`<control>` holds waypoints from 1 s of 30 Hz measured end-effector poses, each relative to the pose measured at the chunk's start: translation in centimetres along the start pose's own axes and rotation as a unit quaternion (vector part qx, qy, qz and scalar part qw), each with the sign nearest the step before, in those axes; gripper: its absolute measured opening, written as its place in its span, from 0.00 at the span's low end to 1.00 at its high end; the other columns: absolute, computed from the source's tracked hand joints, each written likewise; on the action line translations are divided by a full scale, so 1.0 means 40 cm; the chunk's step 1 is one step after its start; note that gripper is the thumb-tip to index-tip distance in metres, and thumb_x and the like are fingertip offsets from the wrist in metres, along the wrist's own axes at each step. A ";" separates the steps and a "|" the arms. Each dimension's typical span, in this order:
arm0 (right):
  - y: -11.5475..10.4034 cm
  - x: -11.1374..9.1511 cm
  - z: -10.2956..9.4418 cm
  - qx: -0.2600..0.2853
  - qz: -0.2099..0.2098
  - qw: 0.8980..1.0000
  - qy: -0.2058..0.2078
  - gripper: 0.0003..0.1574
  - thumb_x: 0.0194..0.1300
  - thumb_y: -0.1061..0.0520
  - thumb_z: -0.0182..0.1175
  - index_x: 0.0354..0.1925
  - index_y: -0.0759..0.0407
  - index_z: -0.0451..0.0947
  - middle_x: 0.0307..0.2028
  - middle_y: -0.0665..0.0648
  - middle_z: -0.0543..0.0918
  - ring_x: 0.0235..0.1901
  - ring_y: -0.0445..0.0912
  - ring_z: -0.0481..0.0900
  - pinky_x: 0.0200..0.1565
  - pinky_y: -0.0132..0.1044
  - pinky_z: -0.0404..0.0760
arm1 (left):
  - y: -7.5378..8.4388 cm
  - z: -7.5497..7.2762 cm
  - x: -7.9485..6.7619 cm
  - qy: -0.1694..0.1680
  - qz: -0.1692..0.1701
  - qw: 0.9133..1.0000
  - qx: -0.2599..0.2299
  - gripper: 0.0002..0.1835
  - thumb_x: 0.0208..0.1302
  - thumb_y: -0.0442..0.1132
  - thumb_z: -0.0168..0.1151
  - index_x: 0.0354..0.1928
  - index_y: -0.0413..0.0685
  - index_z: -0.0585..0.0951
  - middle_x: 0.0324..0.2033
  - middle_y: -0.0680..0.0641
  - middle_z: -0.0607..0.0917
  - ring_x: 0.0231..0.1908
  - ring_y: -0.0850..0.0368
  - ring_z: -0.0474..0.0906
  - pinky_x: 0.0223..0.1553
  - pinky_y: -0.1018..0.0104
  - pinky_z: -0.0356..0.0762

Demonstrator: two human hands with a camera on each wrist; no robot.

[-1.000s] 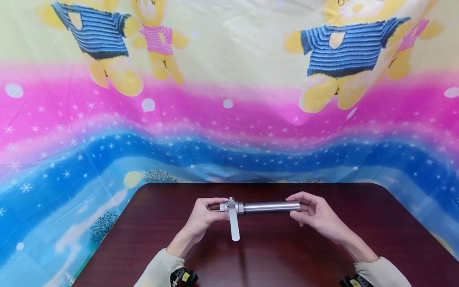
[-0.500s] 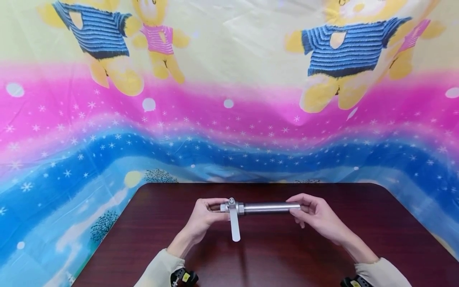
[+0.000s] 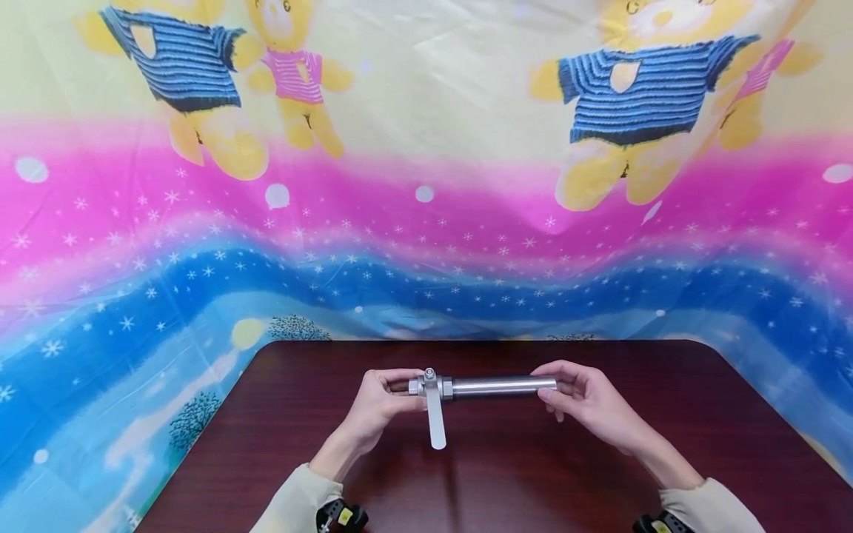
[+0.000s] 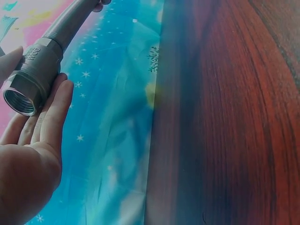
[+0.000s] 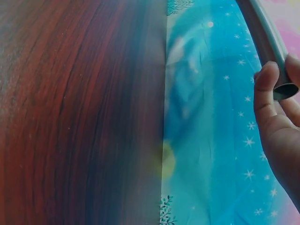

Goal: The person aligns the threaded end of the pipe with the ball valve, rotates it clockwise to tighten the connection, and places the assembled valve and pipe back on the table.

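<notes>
A silver ball valve [image 3: 432,386] and a straight metal pipe [image 3: 500,386] are joined end to end and held level above the table. The valve's flat lever [image 3: 436,423] points toward the person. My left hand [image 3: 373,403] grips the valve body between thumb and fingers. In the left wrist view the valve [image 4: 35,70] shows its open threaded end, with the fingers beneath it. My right hand [image 3: 589,396] pinches the free end of the pipe. The right wrist view has the pipe's hollow end [image 5: 286,90] between the thumb and fingers of the right hand [image 5: 281,117].
Below the hands spreads a dark red wooden table [image 3: 506,474] with rounded far corners. A printed cloth [image 3: 426,222] with bears and snowflakes hangs behind it and along both sides. Both wrists carry black straps [image 3: 341,514] beside pale sleeves.
The right thumb has shifted slightly up on the pipe's end since one second ago. Otherwise the valve, the pipe and the left hand stay almost in place.
</notes>
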State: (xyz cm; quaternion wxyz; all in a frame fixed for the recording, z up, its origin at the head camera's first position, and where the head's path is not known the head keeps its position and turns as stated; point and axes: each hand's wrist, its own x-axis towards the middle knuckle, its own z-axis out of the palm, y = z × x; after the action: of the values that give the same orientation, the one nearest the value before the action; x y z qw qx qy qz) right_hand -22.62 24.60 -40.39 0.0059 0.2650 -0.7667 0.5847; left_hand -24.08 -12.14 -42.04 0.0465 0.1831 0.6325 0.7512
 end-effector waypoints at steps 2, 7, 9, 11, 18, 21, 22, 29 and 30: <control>-0.002 0.000 0.000 -0.012 0.013 1.000 0.006 0.20 0.74 0.62 0.65 0.61 0.65 0.79 0.35 0.62 0.85 0.28 0.53 0.82 0.30 0.41 0.85 | 0.000 0.000 0.000 0.002 0.001 1.000 -0.002 0.26 0.52 0.22 0.75 0.56 0.23 0.83 0.39 0.44 0.92 0.40 0.57 0.89 0.46 0.63 0.86; 0.003 0.000 0.005 0.013 -0.016 1.000 0.001 0.25 0.70 0.68 0.67 0.63 0.66 0.75 0.49 0.64 0.84 0.38 0.50 0.86 0.34 0.37 0.86 | -0.004 0.002 0.001 0.001 -0.003 1.000 -0.007 0.27 0.51 0.22 0.75 0.56 0.23 0.83 0.39 0.43 0.92 0.40 0.56 0.89 0.46 0.62 0.86; 0.003 -0.001 0.006 0.009 -0.020 1.000 0.000 0.24 0.70 0.68 0.67 0.62 0.66 0.75 0.45 0.66 0.84 0.36 0.52 0.85 0.32 0.38 0.85 | -0.005 0.002 0.001 0.000 -0.006 1.000 -0.009 0.26 0.51 0.22 0.74 0.56 0.23 0.83 0.39 0.43 0.92 0.40 0.56 0.89 0.47 0.61 0.86; 0.001 0.000 0.006 -0.008 -0.010 1.000 0.005 0.19 0.73 0.65 0.65 0.60 0.66 0.78 0.37 0.65 0.84 0.30 0.53 0.83 0.29 0.40 0.84 | -0.006 0.002 0.001 -0.001 -0.006 1.000 -0.011 0.26 0.51 0.22 0.74 0.56 0.23 0.83 0.39 0.43 0.92 0.39 0.56 0.89 0.46 0.61 0.87; -0.001 0.001 0.010 0.015 -0.014 1.000 0.011 0.25 0.70 0.68 0.67 0.63 0.68 0.76 0.47 0.63 0.85 0.37 0.48 0.87 0.35 0.38 0.87 | -0.004 0.004 0.003 0.000 -0.003 1.000 -0.009 0.27 0.51 0.22 0.75 0.56 0.23 0.83 0.39 0.42 0.92 0.40 0.55 0.89 0.46 0.61 0.86; -0.001 -0.001 0.012 0.028 -0.027 0.999 0.010 0.25 0.68 0.70 0.67 0.62 0.71 0.75 0.47 0.63 0.85 0.37 0.48 0.87 0.34 0.36 0.86 | -0.004 0.004 0.004 -0.001 -0.003 1.000 -0.008 0.27 0.52 0.22 0.74 0.56 0.23 0.82 0.39 0.42 0.92 0.40 0.55 0.89 0.46 0.61 0.86; -0.002 -0.001 0.013 0.021 -0.024 0.999 0.014 0.23 0.70 0.69 0.67 0.61 0.70 0.76 0.43 0.63 0.85 0.34 0.48 0.86 0.32 0.36 0.85 | -0.004 0.004 0.004 0.000 -0.004 1.000 -0.008 0.27 0.52 0.22 0.74 0.56 0.23 0.82 0.39 0.42 0.92 0.40 0.55 0.89 0.46 0.62 0.86; -0.001 0.002 0.022 0.024 -0.012 0.999 0.018 0.20 0.73 0.66 0.65 0.61 0.65 0.77 0.39 0.63 0.84 0.28 0.50 0.82 0.25 0.38 0.80 | -0.006 -0.003 0.003 -0.002 -0.006 1.000 -0.007 0.27 0.53 0.22 0.75 0.57 0.22 0.82 0.40 0.41 0.91 0.40 0.55 0.89 0.46 0.61 0.87; 0.000 0.003 0.023 0.034 -0.025 0.999 0.013 0.22 0.72 0.68 0.65 0.62 0.66 0.75 0.43 0.64 0.83 0.30 0.50 0.83 0.24 0.39 0.80 | -0.005 -0.004 0.003 -0.002 -0.006 1.000 -0.007 0.27 0.53 0.22 0.75 0.57 0.22 0.82 0.40 0.41 0.91 0.39 0.55 0.89 0.46 0.61 0.87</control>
State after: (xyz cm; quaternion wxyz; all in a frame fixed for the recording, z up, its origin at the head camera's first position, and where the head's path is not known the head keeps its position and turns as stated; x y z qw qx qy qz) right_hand -22.46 23.72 -40.63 0.0219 0.2762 -0.7397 0.6132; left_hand -24.29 -12.19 -42.23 0.0533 0.1803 0.6285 0.7547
